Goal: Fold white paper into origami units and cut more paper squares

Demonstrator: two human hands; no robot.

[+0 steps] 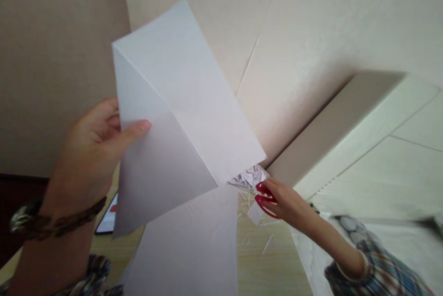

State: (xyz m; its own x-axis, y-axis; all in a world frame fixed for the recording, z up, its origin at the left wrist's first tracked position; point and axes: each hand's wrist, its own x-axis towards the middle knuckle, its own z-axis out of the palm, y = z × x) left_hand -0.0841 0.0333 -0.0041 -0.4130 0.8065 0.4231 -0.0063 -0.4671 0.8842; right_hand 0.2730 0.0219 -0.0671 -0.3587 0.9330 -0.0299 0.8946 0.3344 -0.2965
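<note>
My left hand [93, 144] pinches a white sheet of paper [194, 88] by its left side, thumb on the front and fingers behind. A diagonal crease runs down the raised sheet, from its upper left corner to its lower edge. Red-handled scissors [265, 201] are gripped in my right hand [287, 201], just below the sheet's lower right corner. Their blades cannot be made out. More white paper [194, 245] lies on the table under the raised sheet, which partly covers it.
Folded or cut paper pieces [249, 177] sit heaped beyond my right hand. Thin paper scraps [268, 243] and a small paper square [255, 214] lie on the wooden table [273, 268]. A phone [107, 220] is partly hidden behind my left wrist. A wall [311, 19] rises behind.
</note>
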